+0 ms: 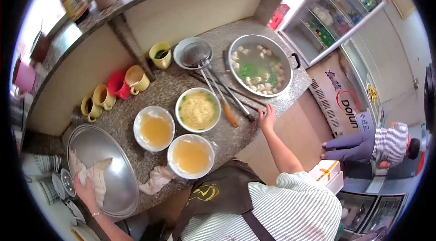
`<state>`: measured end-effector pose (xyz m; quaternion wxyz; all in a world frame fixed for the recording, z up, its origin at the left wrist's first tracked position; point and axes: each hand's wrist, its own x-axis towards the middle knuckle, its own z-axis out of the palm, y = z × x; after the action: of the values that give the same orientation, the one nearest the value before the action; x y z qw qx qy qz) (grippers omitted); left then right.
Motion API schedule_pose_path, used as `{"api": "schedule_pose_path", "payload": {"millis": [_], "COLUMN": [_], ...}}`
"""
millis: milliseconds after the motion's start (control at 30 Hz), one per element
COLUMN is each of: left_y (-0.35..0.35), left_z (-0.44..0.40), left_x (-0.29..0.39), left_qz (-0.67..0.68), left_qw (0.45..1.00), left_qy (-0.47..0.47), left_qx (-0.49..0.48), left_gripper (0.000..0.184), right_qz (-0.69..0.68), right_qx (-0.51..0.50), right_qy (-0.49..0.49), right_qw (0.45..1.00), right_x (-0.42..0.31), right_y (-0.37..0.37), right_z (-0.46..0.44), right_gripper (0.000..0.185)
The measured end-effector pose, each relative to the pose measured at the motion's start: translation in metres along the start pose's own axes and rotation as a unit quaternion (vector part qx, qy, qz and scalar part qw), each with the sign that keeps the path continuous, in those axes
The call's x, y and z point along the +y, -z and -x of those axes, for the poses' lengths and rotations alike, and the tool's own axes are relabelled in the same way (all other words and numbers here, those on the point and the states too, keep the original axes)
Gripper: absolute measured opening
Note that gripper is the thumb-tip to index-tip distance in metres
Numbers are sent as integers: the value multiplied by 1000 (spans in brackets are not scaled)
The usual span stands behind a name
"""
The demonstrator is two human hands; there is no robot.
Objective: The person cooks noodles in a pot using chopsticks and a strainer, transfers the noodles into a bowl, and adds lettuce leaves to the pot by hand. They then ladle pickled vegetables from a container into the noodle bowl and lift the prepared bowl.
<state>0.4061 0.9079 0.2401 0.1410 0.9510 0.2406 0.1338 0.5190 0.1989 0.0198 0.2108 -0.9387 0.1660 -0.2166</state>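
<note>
My left hand [86, 192] is closed on a whitish cloth [100, 179] over the large round metal lid [121, 168]; its fingertips are partly hidden. At the counter's right edge my right hand [267, 118] has its fingers apart, beside the ends of long dark chopsticks [236, 90] and a black tool handle [245, 113]. A white bowl of noodles in broth [198, 110] stands between the hands. Two more bowls, lined with plastic, hold yellowish broth: one bowl [154, 129] to the left, another bowl [190, 156] nearest my apron.
A big pot [261, 66] of broth with meatballs and greens stands at the back right. A strainer [197, 54] rests over a metal bowl [179, 55]. Several cups [119, 85] line the wall. Another cloth [156, 180] lies in front. A person [390, 143] is at the far right.
</note>
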Motion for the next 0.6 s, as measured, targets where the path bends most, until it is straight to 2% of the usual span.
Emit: {"api": "schedule_pose_path", "payload": {"millis": [33, 67, 133, 200, 267, 300, 333, 367, 433, 500, 600], "left_y": [4, 6, 6, 6, -2, -13, -27, -44, -80, -137, -215], "left_z": [2, 3, 14, 16, 19, 18, 16, 14, 12, 13, 25], "left_x": [24, 49, 113, 206, 299, 342, 383, 425, 511, 582, 686], "left_qz": [2, 24, 47, 127, 91, 85, 99, 113, 99, 107, 107], "left_qw": [1000, 998, 995, 981, 971, 963, 954, 942, 920, 886, 849], "left_qy": [-10, -47, -87, -146, -217, -252, -280, -310, -363, -441, -479], "left_qx": [4, 15, 34, -17, -31, -39, -50, -62, -107, -92, -193], "left_gripper": [40, 40, 40, 41, 41, 40, 40, 40, 42, 44, 45], "right_qz": [59, 57, 57, 31, -10, 2, 15, -3, -26, -36, -24], "right_qx": [50, 59, -64, -79, -44, -86, -128, -114, -113, -112, -119], "right_qy": [-42, -47, 19, 15, -3, -14, -28, 4, 18, 51, 52], "right_qw": [996, 996, 996, 996, 999, 996, 991, 993, 993, 992, 991], "right_x": [15, 23, 29, 32, 37, 41, 47, 54, 68, 81, 100], "right_y": [0, 4, 7, 5, 6, 10, 15, 17, 20, 21, 31], "right_z": [1, 1, 2, -1, -10, -19, -25, -32, -38, -40, -32], "right_gripper": [38, 38, 46, 49, 44, 42, 39, 29, 28, 25, 20]}}
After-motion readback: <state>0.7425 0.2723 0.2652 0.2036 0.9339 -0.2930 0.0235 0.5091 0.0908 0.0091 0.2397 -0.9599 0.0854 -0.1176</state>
